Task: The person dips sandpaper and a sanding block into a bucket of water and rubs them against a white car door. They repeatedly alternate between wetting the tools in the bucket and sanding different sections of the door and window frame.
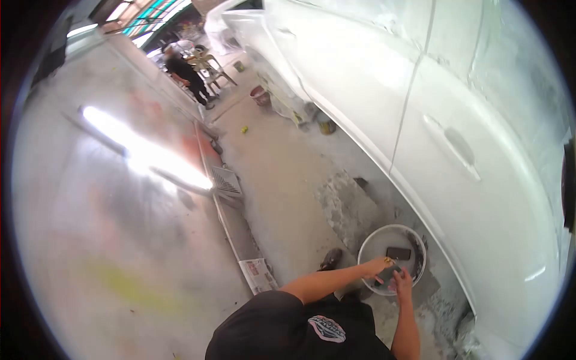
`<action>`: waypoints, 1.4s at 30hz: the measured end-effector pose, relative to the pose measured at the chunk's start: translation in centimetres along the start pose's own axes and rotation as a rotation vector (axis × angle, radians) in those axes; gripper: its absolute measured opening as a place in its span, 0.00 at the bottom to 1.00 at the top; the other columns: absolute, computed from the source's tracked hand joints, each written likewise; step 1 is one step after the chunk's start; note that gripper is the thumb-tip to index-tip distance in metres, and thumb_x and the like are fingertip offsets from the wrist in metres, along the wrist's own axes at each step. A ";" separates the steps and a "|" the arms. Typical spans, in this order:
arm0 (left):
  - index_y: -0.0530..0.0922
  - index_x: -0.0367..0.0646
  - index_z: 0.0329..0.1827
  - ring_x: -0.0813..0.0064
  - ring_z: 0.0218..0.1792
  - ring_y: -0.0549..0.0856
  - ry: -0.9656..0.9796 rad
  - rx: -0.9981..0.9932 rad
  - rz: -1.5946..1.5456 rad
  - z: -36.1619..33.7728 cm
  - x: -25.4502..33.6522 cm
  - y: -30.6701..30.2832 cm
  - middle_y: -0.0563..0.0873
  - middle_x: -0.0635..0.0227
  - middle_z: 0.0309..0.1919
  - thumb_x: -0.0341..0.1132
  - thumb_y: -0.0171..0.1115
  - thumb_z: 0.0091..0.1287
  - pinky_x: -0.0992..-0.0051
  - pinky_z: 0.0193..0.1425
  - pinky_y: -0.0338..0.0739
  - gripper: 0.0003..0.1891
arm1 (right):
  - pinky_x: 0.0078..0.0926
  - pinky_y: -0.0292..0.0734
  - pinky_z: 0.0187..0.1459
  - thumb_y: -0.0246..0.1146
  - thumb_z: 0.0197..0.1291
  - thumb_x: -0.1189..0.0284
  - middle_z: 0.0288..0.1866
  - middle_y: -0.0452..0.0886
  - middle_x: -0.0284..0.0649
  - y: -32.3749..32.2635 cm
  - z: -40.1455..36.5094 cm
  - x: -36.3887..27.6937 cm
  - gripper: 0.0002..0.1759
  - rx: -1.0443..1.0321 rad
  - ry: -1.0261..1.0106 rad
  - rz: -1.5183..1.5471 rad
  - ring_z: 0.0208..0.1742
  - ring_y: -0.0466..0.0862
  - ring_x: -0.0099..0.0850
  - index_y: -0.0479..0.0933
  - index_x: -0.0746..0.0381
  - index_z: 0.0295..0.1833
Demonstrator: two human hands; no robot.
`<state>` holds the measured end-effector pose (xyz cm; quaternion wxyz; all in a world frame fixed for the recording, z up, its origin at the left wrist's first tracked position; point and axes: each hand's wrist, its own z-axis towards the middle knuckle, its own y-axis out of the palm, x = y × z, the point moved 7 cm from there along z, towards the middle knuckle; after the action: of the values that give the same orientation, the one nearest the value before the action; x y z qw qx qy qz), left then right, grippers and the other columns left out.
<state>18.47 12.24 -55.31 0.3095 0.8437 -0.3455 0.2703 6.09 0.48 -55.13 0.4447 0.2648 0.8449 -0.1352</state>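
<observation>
My left hand (377,267) reaches over a round white-rimmed bucket (360,246). Its fingers are curled, with a small yellowish bit at the fingertips; what they hold is too small to make out. Close beside it, my right hand (403,281) is over the near right part of the bucket, fingers bent around something dark and small that I cannot name. Some pink and red shows under both hands. A dark rectangular object, like a phone or a block (398,253), lies within the rim just beyond my fingers.
A white car body (372,90) with a door handle (453,147) runs along the right. On the left stands a paint-stained wall with a bright tube light (147,150). Further off are a reddish bucket (260,96), a chair (216,69) and a person in dark clothes (187,75).
</observation>
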 end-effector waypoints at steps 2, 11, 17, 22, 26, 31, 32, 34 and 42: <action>0.71 0.37 0.72 0.53 0.74 0.70 -0.056 -0.055 -0.186 -3.6 3.8 1.5 0.66 0.58 0.76 0.49 0.55 0.82 0.41 0.62 0.86 0.27 | 0.30 0.85 0.27 0.70 0.68 0.65 0.38 0.82 0.37 1.0 -1.4 -2.5 0.14 -0.086 0.096 0.220 0.33 0.86 0.31 0.78 0.63 0.47; 0.77 0.29 0.63 0.54 0.31 0.91 0.049 -0.039 0.144 -9.4 10.6 -1.6 0.87 0.51 0.44 0.48 0.64 0.76 0.60 0.29 0.91 0.27 | 0.27 0.84 0.26 0.70 0.69 0.66 0.31 0.81 0.35 2.5 -2.9 -10.8 0.10 0.124 -0.103 0.190 0.28 0.85 0.28 0.78 0.60 0.40; 0.75 0.23 0.60 0.48 0.31 0.93 0.184 -0.153 0.070 -10.0 11.4 -8.9 0.89 0.43 0.39 0.40 0.64 0.76 0.57 0.28 0.91 0.24 | 0.25 0.82 0.25 0.70 0.68 0.67 0.31 0.82 0.33 11.2 -3.0 -15.6 0.10 0.053 -0.125 0.100 0.28 0.86 0.28 0.79 0.60 0.40; 0.75 0.25 0.60 0.52 0.31 0.93 0.223 -0.103 -0.099 -12.5 12.3 -15.0 0.90 0.44 0.40 0.34 0.63 0.77 0.61 0.30 0.91 0.19 | 0.27 0.83 0.25 0.71 0.67 0.71 0.28 0.84 0.38 16.9 -1.4 -16.0 0.08 -0.067 -0.095 -0.048 0.25 0.87 0.31 0.79 0.61 0.40; 0.74 0.29 0.66 0.53 0.40 0.93 0.242 -0.092 -0.158 -16.9 13.8 -17.0 0.87 0.49 0.49 0.35 0.66 0.76 0.59 0.41 0.93 0.23 | 0.27 0.85 0.26 0.71 0.65 0.74 0.29 0.85 0.39 20.6 -2.7 -19.0 0.07 -0.096 -0.158 0.021 0.25 0.88 0.31 0.79 0.62 0.41; 0.74 0.34 0.68 0.57 0.55 0.89 0.246 -0.260 -0.445 -19.2 15.8 -17.8 0.85 0.56 0.58 0.40 0.68 0.75 0.55 0.57 0.90 0.25 | 0.27 0.87 0.29 0.71 0.65 0.76 0.34 0.86 0.41 22.4 -3.5 -21.3 0.07 -0.168 -0.156 0.079 0.29 0.89 0.32 0.77 0.62 0.40; 0.74 0.35 0.68 0.58 0.57 0.88 0.241 -0.276 -0.452 -19.6 16.2 -17.9 0.84 0.57 0.58 0.40 0.68 0.76 0.54 0.58 0.90 0.24 | 0.27 0.87 0.29 0.71 0.65 0.76 0.34 0.86 0.41 22.8 -3.5 -21.2 0.07 -0.178 -0.147 0.076 0.29 0.90 0.33 0.77 0.62 0.40; 0.75 0.36 0.66 0.59 0.60 0.85 0.223 -0.311 -0.466 -20.2 16.8 -17.5 0.83 0.58 0.60 0.41 0.67 0.76 0.54 0.61 0.89 0.23 | 0.28 0.87 0.29 0.71 0.65 0.77 0.34 0.86 0.41 22.9 -3.5 -20.9 0.08 -0.193 -0.123 0.069 0.30 0.90 0.34 0.76 0.62 0.40; 0.76 0.36 0.65 0.58 0.62 0.82 0.220 -0.203 -0.273 -17.9 14.7 -16.8 0.82 0.60 0.58 0.42 0.68 0.76 0.52 0.60 0.89 0.23 | 0.31 0.89 0.32 0.67 0.68 0.74 0.36 0.86 0.40 22.5 -2.9 -18.1 0.05 -0.138 -0.022 0.033 0.32 0.90 0.35 0.78 0.62 0.44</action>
<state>35.81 28.44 -39.21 0.4626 0.8124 -0.2175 0.2804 25.22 14.42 -38.45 0.4732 0.2458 0.8429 -0.0724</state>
